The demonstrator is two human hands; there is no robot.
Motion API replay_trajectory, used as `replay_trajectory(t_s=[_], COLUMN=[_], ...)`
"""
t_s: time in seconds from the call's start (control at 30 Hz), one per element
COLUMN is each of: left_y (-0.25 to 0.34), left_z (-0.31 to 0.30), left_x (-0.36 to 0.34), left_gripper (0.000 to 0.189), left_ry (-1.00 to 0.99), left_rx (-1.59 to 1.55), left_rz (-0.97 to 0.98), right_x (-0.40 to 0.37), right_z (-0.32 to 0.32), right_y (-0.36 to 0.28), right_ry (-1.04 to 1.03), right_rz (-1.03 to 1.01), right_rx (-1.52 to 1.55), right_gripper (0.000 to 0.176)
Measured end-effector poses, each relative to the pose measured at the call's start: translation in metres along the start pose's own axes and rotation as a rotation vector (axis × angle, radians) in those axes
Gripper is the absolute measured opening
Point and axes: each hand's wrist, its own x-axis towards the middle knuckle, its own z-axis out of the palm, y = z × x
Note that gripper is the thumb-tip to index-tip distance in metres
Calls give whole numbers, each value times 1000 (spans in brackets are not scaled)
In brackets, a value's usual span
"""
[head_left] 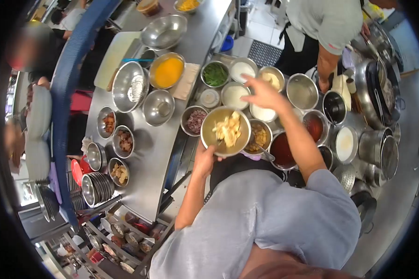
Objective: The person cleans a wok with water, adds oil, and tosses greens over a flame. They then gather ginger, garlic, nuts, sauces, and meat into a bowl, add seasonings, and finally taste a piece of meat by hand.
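My left hand (204, 158) grips the rim of a metal bowl (209, 142) and holds it in front of my body. Pale yellow chunks of food (229, 129) lie in that bowl; I cannot make out their kind. Over the cluster of metal containers, my right hand (263, 94) is stretched out, fingers apart and somewhat blurred, with nothing seen in it. Under its fingers are a container of white stuff (235, 96) and another white-filled one (243, 69). Chopped greens (215, 74) and diced purplish pieces (194, 120) fill containers to the left.
Pots of dark red sauce (282, 151) stand right of the bowl. On the steel counter (146, 186) are a bowl of orange-yellow liquid (167, 70), steel bowls (158, 108), stacked bowls (97, 188) and a cutting board (117, 60). A co-worker's arm (327, 67) reaches in at upper right.
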Motion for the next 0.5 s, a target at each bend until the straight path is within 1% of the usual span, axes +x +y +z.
replay_trajectory(t_s=[0.07,0.1,0.13,0.17,0.2,0.27,0.3,0.33,0.37,0.4,0.43,0.47,0.5], left_y=[-4,2,10,13,14,23,23,19,18,20,23,28,35], left_z=[-20,-25,-32,-43,-57,-76,-86,-96,-102,-106,-108,-109,-110], left_x=[-19,-23,-31,-37,-35,-29,-21,-13,-6,-4,-2,-1,-1], left_gripper=[59,59,58,58,57,61,61,65,69,69,69,69,72], left_ry=[93,121,194,277,278,328,347,338,320,314,310,296,258], left_rx=[-136,-154,-195,-238,-259,-360,-379,-358,-333,-337,-251,-163,-127], left_rz=[65,71,95,115,170,175,193,212,237,258,296,330,317], right_x=[25,38,44,49,55,65,68,68,69,69,61,54,47], right_z=[47,65,83,96,117,144,149,153,152,149,137,131,126], right_y=[-11,-8,-19,-27,-24,-21,-25,-34,-43,-56,-89,-115,-138], right_ry=[41,72,84,75,178,260,175,166,207,255,265,286,244], right_rz=[-73,-74,-76,-35,-91,-148,-82,-101,-174,-242,-332,-328,-469], right_rx=[-336,-375,-405,-422,-433,-186,16,10,-57,-123,-241,-251,-497], right_gripper=[98,103,107,110,107,100,87,87,84,82,73,73,66])
